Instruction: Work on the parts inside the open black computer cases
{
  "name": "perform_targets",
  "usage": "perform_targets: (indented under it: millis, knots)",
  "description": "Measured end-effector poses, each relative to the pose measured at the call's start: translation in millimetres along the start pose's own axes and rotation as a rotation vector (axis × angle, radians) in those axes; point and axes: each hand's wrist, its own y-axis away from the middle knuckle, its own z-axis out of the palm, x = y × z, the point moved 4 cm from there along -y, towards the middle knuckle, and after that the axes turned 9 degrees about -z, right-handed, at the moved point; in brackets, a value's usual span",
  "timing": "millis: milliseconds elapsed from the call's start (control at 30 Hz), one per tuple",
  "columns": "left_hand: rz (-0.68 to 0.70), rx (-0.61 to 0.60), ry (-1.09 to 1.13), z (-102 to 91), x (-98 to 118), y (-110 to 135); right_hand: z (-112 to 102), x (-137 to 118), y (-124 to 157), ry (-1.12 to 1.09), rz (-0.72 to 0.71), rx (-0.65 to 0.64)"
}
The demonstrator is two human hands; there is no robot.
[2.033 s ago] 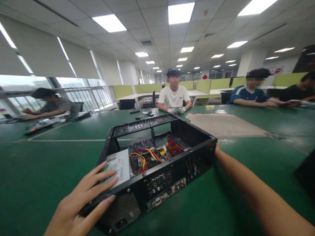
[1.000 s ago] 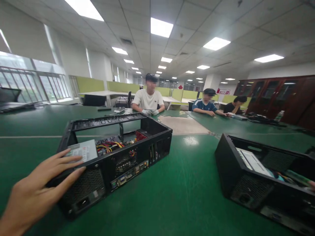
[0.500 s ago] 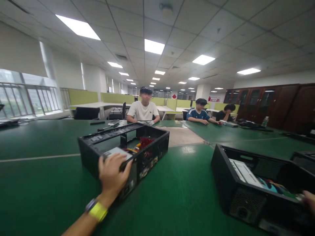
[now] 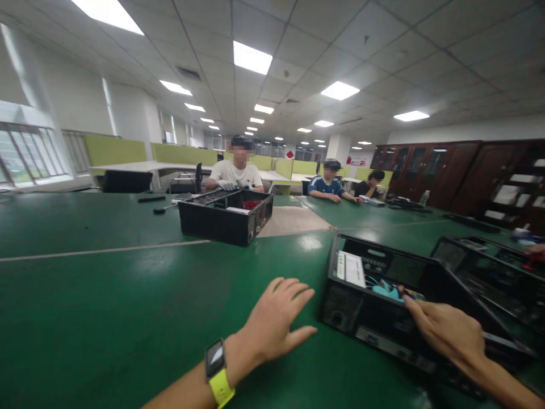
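Note:
My left hand [image 4: 279, 318], with a yellow-strapped watch on its wrist, hovers above the green table with its fingers spread and nothing in them. It is just left of an open black computer case [image 4: 378, 321]. My right hand [image 4: 451, 329] grips the near top edge of that case, thumb and fingers closed over the rim. Inside the case are a white-labelled power supply [image 4: 351, 268] and light blue cables [image 4: 386, 289]. Across the table, a second open black case [image 4: 215, 223] with a red part inside lies in front of a person in a white shirt [image 4: 238, 170].
A third black case [image 4: 489, 267] stands at the right, with part of another person's hand beside it. A dark-handled tool [image 4: 160, 210] and a black bar [image 4: 151, 199] lie at the far left. Two more people sit across the table at the right.
My left hand has let go of the far case, which is now farther off, by the person in white. The right-hand case appears farther left, and my right hand shows fully on its rim.

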Motion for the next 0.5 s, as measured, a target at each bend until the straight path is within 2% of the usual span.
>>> perform_targets:
  millis: [67,100,167,233,267,333,400,500]
  knots:
    - [0.029,-0.019,-0.033,-15.2,15,-1,-10,-50,37,0.028,-0.089,-0.003]
    - [0.055,-0.050,-0.041,-20.2,23,0,-18,-75,53,-0.033,-0.200,0.004]
    - [0.079,-0.144,-0.058,-25.7,33,10,-40,-115,77,-0.259,-0.559,0.013]
    - [0.053,-0.209,-0.076,-29.1,30,32,-66,-127,83,-0.431,-0.781,-0.001]
    - [0.037,-0.207,-0.089,-31.0,23,47,-75,-124,78,-0.459,-0.801,-0.030]
    - [0.048,-0.119,-0.137,-35.0,9,77,-82,-114,56,-0.437,-0.737,-0.109]
    - [0.140,0.030,-0.220,-36.3,0,107,-75,-114,35,-0.388,-0.728,-0.239]
    - [0.244,0.186,-0.341,-30.0,5,147,-54,-143,22,-0.248,-0.855,-0.368]
